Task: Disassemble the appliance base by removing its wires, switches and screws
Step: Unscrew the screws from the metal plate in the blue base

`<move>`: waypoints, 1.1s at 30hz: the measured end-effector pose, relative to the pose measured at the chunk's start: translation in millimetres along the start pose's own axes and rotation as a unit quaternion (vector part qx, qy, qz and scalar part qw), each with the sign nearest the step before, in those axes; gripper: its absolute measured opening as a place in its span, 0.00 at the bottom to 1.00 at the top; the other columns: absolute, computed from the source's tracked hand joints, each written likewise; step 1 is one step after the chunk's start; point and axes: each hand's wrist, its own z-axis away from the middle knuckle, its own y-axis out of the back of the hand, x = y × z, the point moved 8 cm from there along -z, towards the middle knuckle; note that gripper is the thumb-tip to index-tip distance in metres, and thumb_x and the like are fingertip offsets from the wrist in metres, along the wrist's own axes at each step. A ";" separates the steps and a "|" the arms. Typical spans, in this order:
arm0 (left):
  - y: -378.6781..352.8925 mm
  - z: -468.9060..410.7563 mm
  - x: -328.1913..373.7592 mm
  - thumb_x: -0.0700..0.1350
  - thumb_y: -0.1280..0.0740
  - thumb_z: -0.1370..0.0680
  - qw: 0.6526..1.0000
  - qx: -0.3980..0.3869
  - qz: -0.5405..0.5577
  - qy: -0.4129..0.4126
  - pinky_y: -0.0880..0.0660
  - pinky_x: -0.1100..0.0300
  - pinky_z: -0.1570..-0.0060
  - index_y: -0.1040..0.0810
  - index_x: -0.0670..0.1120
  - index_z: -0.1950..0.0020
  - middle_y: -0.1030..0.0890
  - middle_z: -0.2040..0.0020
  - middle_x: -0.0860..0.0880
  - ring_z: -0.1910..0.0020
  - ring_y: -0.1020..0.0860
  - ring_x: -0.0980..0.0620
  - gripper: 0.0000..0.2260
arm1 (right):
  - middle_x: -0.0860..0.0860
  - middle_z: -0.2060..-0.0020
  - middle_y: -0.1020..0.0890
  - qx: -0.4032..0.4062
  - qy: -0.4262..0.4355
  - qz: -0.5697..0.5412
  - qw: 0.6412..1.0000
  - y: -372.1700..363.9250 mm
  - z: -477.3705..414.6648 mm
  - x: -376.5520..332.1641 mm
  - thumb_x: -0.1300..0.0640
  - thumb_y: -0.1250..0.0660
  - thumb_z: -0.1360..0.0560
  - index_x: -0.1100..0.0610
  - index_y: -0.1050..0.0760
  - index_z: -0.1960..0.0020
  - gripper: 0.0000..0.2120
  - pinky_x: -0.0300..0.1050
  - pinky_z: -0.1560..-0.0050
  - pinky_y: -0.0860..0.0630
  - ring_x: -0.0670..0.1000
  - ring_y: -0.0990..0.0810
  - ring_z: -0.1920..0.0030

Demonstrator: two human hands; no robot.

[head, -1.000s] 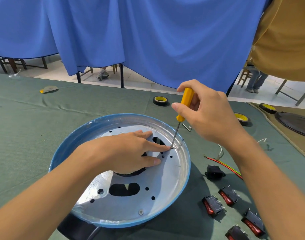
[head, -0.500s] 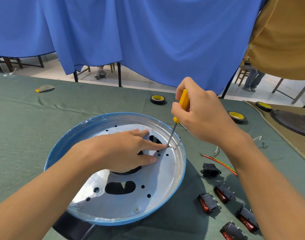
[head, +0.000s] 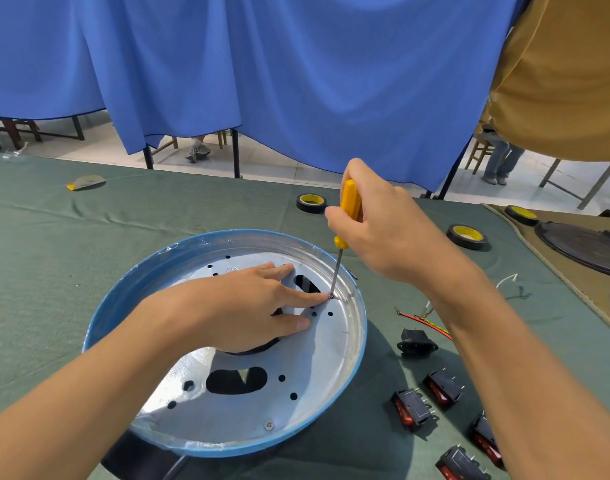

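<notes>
Driver (head: pixel 351 203) stands straighter now, gripped by the right hand (head: pixel 390 233); flat left hand (head: pixel 241 303) steadies the base (head: pixel 307 368). Keep pressing squarely.

A blue curtain (head: pixel 296 81) fills the top of your view, hanging in folds and stopping short of a pale, brightly lit floor (head: pixel 279 168). Black upright poles (head: pixel 235 154) show below its hem. At the left edge, under the curtain, you have dark wooden furniture legs (head: pixel 9 128); at the upper right, an ochre drape (head: pixel 566 71). Green cloth (head: pixel 89 254) covers your table, meeting a tan cloth (head: pixel 573 289) at the right edge.
</notes>
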 end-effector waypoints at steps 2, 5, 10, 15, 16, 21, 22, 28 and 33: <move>-0.1 0.4 -0.2 0.63 0.49 0.20 1.000 0.001 0.002 0.001 0.53 0.53 0.25 0.51 0.78 0.30 0.57 0.20 0.56 0.22 0.59 0.55 0.20 | 0.54 0.66 0.29 -0.038 0.022 0.004 0.999 -5.0 -2.9 -8.6 0.49 0.39 0.21 0.53 0.37 0.52 0.10 0.52 0.70 0.29 0.52 0.29 0.68; -0.7 0.8 -0.3 0.63 0.50 0.20 1.000 0.002 0.004 0.000 0.54 0.52 0.25 0.50 0.77 0.30 0.57 0.20 0.56 0.22 0.59 0.54 0.20 | 0.53 0.67 0.30 -0.095 0.048 0.018 0.994 -10.4 -9.9 -19.7 0.51 0.38 0.22 0.53 0.38 0.54 0.09 0.49 0.69 0.34 0.51 0.32 0.67; -2.3 0.4 -1.2 0.64 0.50 0.20 1.000 0.005 0.006 0.000 0.53 0.52 0.25 0.50 0.77 0.30 0.57 0.20 0.55 0.22 0.60 0.54 0.20 | 0.51 0.68 0.28 -0.165 0.094 0.030 0.981 -18.5 -9.1 -34.1 0.51 0.38 0.22 0.51 0.38 0.55 0.09 0.49 0.67 0.33 0.51 0.31 0.68; -1.1 -1.3 -1.3 0.64 0.50 0.20 1.000 0.009 0.005 -0.006 0.53 0.52 0.25 0.50 0.77 0.30 0.56 0.20 0.54 0.22 0.59 0.53 0.20 | 0.53 0.67 0.25 -0.122 0.041 -0.012 0.992 -3.7 1.4 -16.3 0.48 0.37 0.22 0.52 0.34 0.55 0.09 0.51 0.67 0.28 0.50 0.29 0.69; -0.9 -1.6 -1.5 0.64 0.50 0.20 1.000 0.009 0.004 -0.007 0.52 0.51 0.25 0.50 0.77 0.30 0.56 0.20 0.54 0.21 0.59 0.53 0.20 | 0.54 0.67 0.24 -0.102 0.016 -0.021 0.994 1.5 1.0 -8.5 0.49 0.36 0.23 0.53 0.33 0.55 0.09 0.53 0.66 0.26 0.51 0.27 0.69; -0.7 -1.6 -0.5 0.64 0.50 0.20 1.000 0.006 -0.006 -0.010 0.52 0.50 0.25 0.51 0.77 0.30 0.56 0.20 0.53 0.21 0.58 0.52 0.20 | 0.53 0.62 0.20 -0.086 -0.061 -0.005 0.994 12.7 3.9 19.7 0.52 0.35 0.23 0.46 0.35 0.54 0.08 0.45 0.67 0.20 0.50 0.19 0.65; -0.7 -1.5 0.0 0.63 0.50 0.20 1.000 0.006 -0.006 -0.010 0.52 0.51 0.25 0.51 0.77 0.30 0.56 0.20 0.53 0.21 0.58 0.52 0.20 | 0.53 0.62 0.21 -0.084 -0.065 0.010 0.994 12.7 4.4 21.5 0.52 0.36 0.24 0.46 0.36 0.54 0.08 0.48 0.65 0.20 0.51 0.20 0.63; -0.7 -2.3 -0.1 0.63 0.50 0.20 1.000 0.006 -0.002 -0.006 0.53 0.52 0.25 0.51 0.78 0.30 0.57 0.20 0.54 0.22 0.59 0.53 0.20 | 0.53 0.67 0.27 0.020 -0.035 0.128 0.991 15.8 3.6 8.3 0.44 0.38 0.23 0.52 0.36 0.58 0.13 0.49 0.67 0.31 0.55 0.28 0.63; -1.0 -1.9 -0.5 0.63 0.49 0.20 1.000 0.007 0.002 -0.008 0.53 0.53 0.25 0.51 0.78 0.31 0.57 0.20 0.55 0.22 0.59 0.53 0.19 | 0.52 0.68 0.27 0.022 0.020 0.125 0.992 10.4 2.3 -3.4 0.51 0.38 0.22 0.53 0.35 0.54 0.08 0.53 0.65 0.26 0.57 0.27 0.64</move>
